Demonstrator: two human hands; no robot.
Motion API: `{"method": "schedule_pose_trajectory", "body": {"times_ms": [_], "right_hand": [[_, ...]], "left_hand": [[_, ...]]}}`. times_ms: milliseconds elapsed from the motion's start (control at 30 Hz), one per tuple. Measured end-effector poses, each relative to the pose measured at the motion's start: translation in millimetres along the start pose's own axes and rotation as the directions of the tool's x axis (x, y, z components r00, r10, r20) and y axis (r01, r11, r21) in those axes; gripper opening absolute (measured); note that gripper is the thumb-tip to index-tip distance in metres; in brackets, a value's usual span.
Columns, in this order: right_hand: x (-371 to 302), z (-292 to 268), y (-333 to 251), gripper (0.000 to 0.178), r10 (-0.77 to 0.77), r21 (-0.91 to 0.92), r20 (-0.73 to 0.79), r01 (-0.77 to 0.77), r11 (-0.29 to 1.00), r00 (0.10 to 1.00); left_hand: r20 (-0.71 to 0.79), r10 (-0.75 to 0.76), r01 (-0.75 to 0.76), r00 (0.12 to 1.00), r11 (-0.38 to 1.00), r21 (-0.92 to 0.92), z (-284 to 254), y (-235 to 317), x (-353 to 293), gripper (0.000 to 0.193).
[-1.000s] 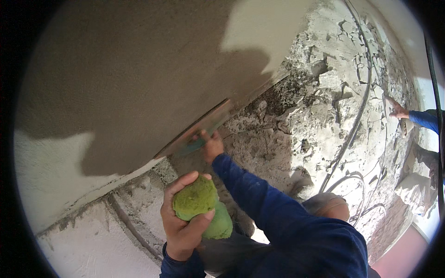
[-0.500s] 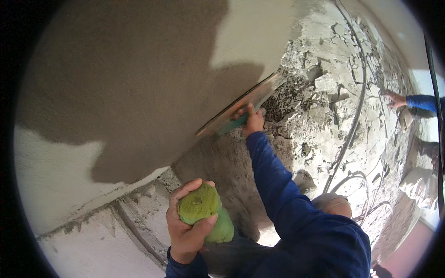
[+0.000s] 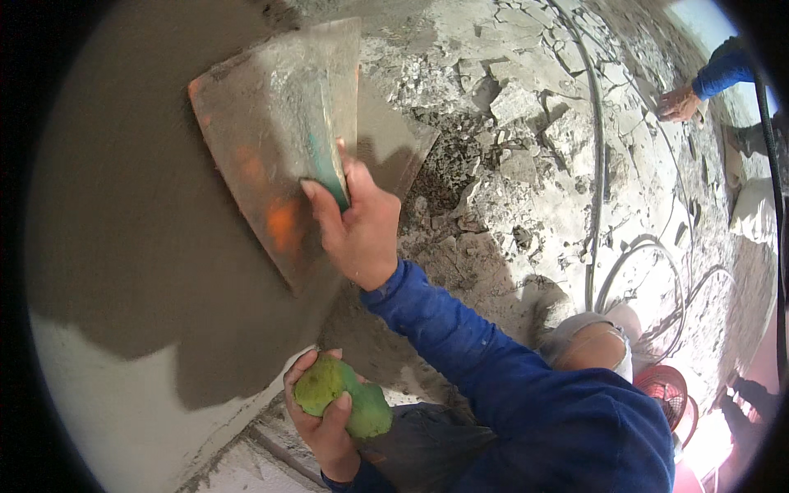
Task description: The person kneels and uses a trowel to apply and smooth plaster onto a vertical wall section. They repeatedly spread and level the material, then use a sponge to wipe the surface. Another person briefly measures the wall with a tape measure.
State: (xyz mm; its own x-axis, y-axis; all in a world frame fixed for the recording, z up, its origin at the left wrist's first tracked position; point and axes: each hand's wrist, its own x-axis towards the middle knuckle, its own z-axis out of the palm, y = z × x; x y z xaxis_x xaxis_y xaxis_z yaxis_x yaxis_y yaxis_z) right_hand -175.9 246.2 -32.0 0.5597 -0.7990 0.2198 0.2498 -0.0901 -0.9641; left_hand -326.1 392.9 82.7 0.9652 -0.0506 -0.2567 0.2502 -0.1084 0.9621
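My right hand [image 3: 366,226] is wrapped round the green handle of a large plastering float [image 3: 255,172], a flat plate with worn orange patches. The float lies against, or very close to, the smooth grey plastered wall [image 3: 123,189]; whether it touches cannot be told. Lower down, my left hand [image 3: 320,423] grips a green sponge [image 3: 325,386], yellowish on its upper lump, with fingers and thumb round it. The sponge is held in front of my body, apart from the wall.
Broken plaster rubble [image 3: 518,107] covers the ground beside the wall. A dark cable [image 3: 598,164] runs across it and loops near my knee [image 3: 592,345]. At the right, another person's hand [image 3: 679,103] reaches in. A red basket-like object [image 3: 662,390] stands behind my knee.
The float has swung from edge-on to nearly flat toward the camera and shifted left and up with my right hand. My left hand keeps the sponge, slightly lower. The view has turned.
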Motion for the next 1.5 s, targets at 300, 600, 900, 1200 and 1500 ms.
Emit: {"method": "schedule_pose_trajectory", "body": {"times_ms": [300, 600, 900, 1200, 1500], "right_hand": [[-22, -38, 142, 0.026, 0.782, 0.131, 0.176, -0.801, 0.584, 0.598], [-64, -4, 9, 0.023, 0.398, 0.012, 0.184, -0.407, 0.913, 0.899], [-14, -37, 159, 0.026, 0.839, 0.242, 0.206, -0.858, 0.454, 0.503], [-61, -4, 10, 0.024, 0.38, 0.067, 0.174, -0.396, 0.916, 0.909], [67, -49, 167, 0.031, 0.693, 0.259, 0.145, -0.703, 0.662, 0.706]], "left_hand": [[-0.087, -0.026, 0.027, 0.996, 1.0, 0.01, -11, -5, -1, 0.06], [0.023, 0.081, -0.08, 0.996, 0.996, -0.035, -5, -5, -4, 0.066], [-0.085, 0.091, -0.097, 0.992, 0.993, -0.071, -13, 3, -20, 0.068], [-0.011, 0.053, -0.054, 0.999, 0.996, -0.072, -5, -6, -8, 0.069], [-0.048, 0.072, -0.077, 0.996, 0.99, -0.117, -20, -2, -21, 0.07]]}}
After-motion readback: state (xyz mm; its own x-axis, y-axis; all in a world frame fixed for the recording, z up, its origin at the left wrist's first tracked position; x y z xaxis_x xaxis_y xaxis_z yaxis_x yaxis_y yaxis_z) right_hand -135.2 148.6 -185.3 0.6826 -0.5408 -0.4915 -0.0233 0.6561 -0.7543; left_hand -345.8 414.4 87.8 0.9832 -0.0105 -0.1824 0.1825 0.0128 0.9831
